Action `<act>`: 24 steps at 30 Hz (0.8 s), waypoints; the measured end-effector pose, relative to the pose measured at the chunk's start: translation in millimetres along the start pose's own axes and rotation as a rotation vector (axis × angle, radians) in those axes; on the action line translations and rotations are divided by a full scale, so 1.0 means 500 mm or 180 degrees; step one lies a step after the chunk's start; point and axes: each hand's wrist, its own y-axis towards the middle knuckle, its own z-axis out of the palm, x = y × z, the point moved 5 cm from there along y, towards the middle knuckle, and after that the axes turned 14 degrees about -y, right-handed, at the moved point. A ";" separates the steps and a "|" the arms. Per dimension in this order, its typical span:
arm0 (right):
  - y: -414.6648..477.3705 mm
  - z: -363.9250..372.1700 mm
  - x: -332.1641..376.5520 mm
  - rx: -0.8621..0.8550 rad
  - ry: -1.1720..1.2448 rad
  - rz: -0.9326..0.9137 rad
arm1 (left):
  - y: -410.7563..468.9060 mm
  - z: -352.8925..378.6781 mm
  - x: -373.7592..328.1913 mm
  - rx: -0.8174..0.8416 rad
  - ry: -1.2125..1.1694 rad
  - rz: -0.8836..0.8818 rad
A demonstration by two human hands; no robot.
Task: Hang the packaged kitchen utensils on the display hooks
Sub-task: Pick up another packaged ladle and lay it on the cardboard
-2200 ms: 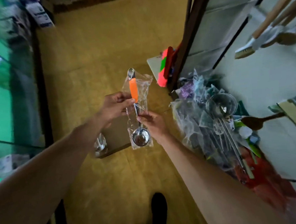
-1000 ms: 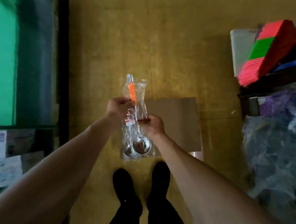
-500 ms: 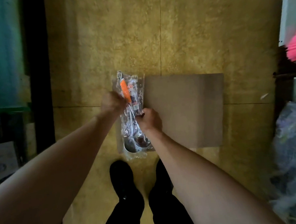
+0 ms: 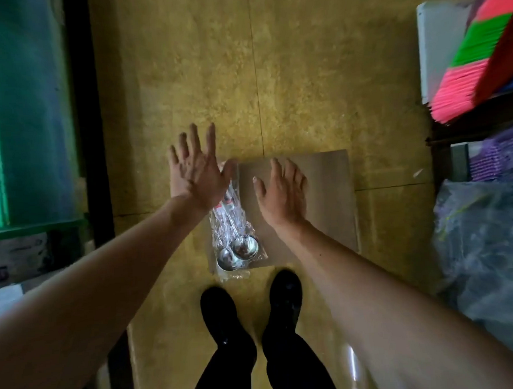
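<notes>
**Left hand [image 4: 196,173], right hand [image 4: 282,193] spread and empty over packaged ladles [image 4: 234,240]**

Looking straight down onto yellow floor [image 4: 303,87]. Along its left edge, green panel [image 4: 22,117]. At its right edge, heap of clear plastic bags [image 4: 483,242], w/ pink-and-green stack [image 4: 474,64] in top right corner. Mid-floor, flat cardboard sheet [image 4: 329,190].

Over sheet's left half, right hand: palm down, fingers straight, slightly apart, nothing held. Touching sheet or not, can't tell. Just left of it, left hand: fingers fanned wide, nothing held, covering top end of packaged ladles. Contact w/ pack unclear.

Packaged ladles lying flat along sheet's left edge, between both hands, bowl end toward sheet's near left corner. Bottom of wrapper sticking past sheet's near edge onto floor.

Just past that near edge, pair of black shoes [image 4: 220,312], toes pointing at sheet. Thru clear wrap, two steel bowls [image 4: 244,247], overlapping.
</notes>
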 end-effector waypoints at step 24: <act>-0.354 -0.736 -0.424 -0.0927 -0.0179 0.1395 | -0.305 -0.447 -0.773 0.0116 0.0664 0.2486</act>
